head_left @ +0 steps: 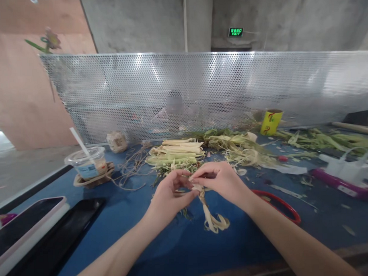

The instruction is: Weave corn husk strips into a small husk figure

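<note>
Pinched between both hands is a pale dried corn husk [206, 207], its curled loose ends hanging down over the blue table. My left hand [172, 194] has its thumb and fingertips closed on the husk from the left. My right hand [220, 179] grips the same piece from above and the right, fingertips nearly meeting the left ones. The exact part held is partly hidden by the fingers. Just beyond the hands lies a stack of pale husk pieces [180, 150], with a heap of greenish husk leaves [240, 146] to its right.
A lidded cup [90, 165] with a straw, tangled twine [133, 166] and a phone [27, 224] are on the left. At right lie a red-rimmed oval object [290, 208], a yellow roll [271, 122] and a purple-and-white container [339, 183]. A perforated metal screen [194, 89] closes the back.
</note>
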`<state>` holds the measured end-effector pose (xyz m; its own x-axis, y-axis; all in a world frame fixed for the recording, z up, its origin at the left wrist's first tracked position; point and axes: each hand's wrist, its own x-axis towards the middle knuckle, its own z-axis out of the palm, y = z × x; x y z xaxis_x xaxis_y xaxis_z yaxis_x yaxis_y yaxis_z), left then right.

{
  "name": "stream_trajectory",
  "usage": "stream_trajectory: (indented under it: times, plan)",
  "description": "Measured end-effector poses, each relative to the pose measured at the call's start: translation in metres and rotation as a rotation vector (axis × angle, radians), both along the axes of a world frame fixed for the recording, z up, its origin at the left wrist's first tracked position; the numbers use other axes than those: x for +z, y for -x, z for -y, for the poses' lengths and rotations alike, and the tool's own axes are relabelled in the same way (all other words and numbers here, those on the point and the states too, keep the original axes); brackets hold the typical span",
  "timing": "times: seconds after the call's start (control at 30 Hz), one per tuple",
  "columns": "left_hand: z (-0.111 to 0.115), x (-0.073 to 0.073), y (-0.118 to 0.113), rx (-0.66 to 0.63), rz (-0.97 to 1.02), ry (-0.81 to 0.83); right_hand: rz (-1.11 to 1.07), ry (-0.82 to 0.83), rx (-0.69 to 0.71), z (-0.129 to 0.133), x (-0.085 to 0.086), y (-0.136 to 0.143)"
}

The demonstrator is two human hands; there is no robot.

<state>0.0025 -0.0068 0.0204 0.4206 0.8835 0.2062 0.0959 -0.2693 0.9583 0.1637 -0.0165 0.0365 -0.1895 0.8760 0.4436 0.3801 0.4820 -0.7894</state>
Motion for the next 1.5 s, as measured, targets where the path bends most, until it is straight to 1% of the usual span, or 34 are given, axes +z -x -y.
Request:
stream_trajectory:
  times: [0.13,0.3,0.37,0.47,0.57,0.63,0.77,0.9,1.1,1.23,1.5]
  plan:
    - [-0.0012,-0.0007,-0.0015,-0.050,0.068,0.109,0.042,-0.071,0.023,0.0006,0.0007,0.0007]
    - [-0.0006,0.0006,-0.0026,0.005,0.158,0.173,0.026,-0.097,0.068,-0.0002,-0.0001,0.0012]
    - [-0.0011,0.0005,-0.0015,0.001,0.224,0.206,0.004,-0.092,0.086,-0.0001,0.0006,0.0008]
    - [-0.0030,-0.0005,0.0011,-0.009,0.316,0.231,0.017,-0.026,0.112,0.0013,0.0037,-0.0012]
    - [-0.0047,-0.0013,0.0032,0.035,0.369,0.238,0.106,-0.005,0.060,0.0025,0.0060,-0.0033]
    - [-0.0052,-0.0012,0.0036,0.062,0.374,0.249,0.156,-0.022,0.021,0.0021,0.0056,-0.0040]
    - [-0.0049,-0.0004,0.0030,0.069,0.385,0.264,0.125,0.030,0.038,0.0000,0.0019,-0.0046]
    - [-0.0042,-0.0011,0.0031,0.110,0.374,0.238,0.138,0.063,0.033,0.0000,-0.0004,-0.0052]
    - [-0.0038,-0.0013,0.0025,0.098,0.392,0.251,0.155,0.047,0.015,0.0022,0.0007,-0.0037]
    - [-0.0043,-0.0004,0.0021,0.116,0.364,0.302,0.185,0.017,-0.016,0.0032,0.0023,-0.0028]
    - [-0.0031,0.0012,0.0030,0.124,0.361,0.266,0.260,-0.094,-0.077,0.0054,0.0021,-0.0028]
